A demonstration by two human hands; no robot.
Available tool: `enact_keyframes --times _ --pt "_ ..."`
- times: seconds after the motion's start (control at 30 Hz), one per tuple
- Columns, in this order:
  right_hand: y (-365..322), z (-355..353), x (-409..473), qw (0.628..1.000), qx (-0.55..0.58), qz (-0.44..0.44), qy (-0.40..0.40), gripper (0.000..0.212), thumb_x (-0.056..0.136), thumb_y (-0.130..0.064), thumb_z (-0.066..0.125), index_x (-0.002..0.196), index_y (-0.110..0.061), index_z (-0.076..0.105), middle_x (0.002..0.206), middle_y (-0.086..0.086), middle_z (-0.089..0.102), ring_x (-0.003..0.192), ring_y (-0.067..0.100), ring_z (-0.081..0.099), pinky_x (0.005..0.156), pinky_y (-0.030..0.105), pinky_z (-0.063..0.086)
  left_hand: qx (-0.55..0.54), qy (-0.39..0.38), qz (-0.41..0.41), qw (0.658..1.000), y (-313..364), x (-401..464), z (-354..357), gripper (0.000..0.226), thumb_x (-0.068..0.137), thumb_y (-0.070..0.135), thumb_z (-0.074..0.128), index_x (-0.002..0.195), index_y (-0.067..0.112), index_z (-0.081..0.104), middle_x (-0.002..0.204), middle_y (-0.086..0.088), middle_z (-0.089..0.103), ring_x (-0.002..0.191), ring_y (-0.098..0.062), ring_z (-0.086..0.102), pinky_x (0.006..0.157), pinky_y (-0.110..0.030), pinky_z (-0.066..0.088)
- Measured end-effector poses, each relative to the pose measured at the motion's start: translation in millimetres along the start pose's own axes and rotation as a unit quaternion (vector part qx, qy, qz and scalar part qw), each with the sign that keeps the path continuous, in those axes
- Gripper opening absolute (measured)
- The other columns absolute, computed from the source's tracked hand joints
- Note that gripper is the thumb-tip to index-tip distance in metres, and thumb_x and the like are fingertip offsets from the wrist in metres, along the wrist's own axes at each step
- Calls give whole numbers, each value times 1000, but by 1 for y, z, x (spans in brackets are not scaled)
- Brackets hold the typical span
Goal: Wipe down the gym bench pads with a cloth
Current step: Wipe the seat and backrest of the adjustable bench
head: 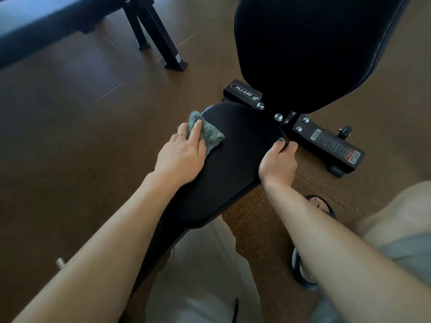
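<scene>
The black seat pad [233, 159] of the gym bench runs from the bottom centre up toward the raised black back pad [314, 50]. A grey-green cloth [207, 134] lies on the seat pad's far left edge. My left hand [182, 155] presses it down with straight fingers laid over it. My right hand [278, 162] grips the seat pad's right edge, thumb on top and fingers curled under the rim.
The bench's black steel base [326, 143] with bolts, a warning label and a small wheel lies across the brown floor. A second bench [46, 22] with black legs stands at the upper left. My legs and a sandalled foot [321, 206] are beside the seat.
</scene>
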State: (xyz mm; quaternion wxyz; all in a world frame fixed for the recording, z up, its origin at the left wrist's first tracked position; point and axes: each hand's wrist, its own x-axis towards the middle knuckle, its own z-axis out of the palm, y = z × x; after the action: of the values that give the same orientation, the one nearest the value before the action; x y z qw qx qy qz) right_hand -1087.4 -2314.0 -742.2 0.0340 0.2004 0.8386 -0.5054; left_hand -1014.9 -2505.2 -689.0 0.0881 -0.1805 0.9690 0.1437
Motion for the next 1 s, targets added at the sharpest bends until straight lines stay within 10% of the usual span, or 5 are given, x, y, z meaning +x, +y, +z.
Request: enact_keyframes --times 0.4,0.63,0.83,1.0 --pt "-2 -1 -3 1000 -5 4 7 39 108 -43 26 123 -12 44 107 12 61 91 30 60 71 36 39 -9 1 -23 1000 -22 -92 6 59 109 39 22 164 24 11 172 -11 0 158 -30 0 127 -40 2" --pt "-2 -3 -3 1000 5 4 1 38 108 -43 26 123 -12 44 106 11 61 93 29 61 72 36 40 7 -27 6 1000 -6 -12 -1 61 108 49 22 164 29 9 171 -9 9 155 -30 17 122 -45 25" --pt "-6 -4 -8 1000 13 12 -10 41 108 -42 26 130 -11 42 115 15 61 97 29 60 72 34 39 17 10 19 1000 -31 -104 11 58 109 45 16 165 28 10 173 -2 2 159 -24 0 126 -35 -1" --pt "-7 -8 -10 999 10 11 -28 42 109 -42 24 133 -11 40 118 15 60 98 28 60 72 35 39 6 84 88 993 -54 -163 42 59 109 46 18 163 22 21 172 -3 12 159 -25 4 127 -44 15"
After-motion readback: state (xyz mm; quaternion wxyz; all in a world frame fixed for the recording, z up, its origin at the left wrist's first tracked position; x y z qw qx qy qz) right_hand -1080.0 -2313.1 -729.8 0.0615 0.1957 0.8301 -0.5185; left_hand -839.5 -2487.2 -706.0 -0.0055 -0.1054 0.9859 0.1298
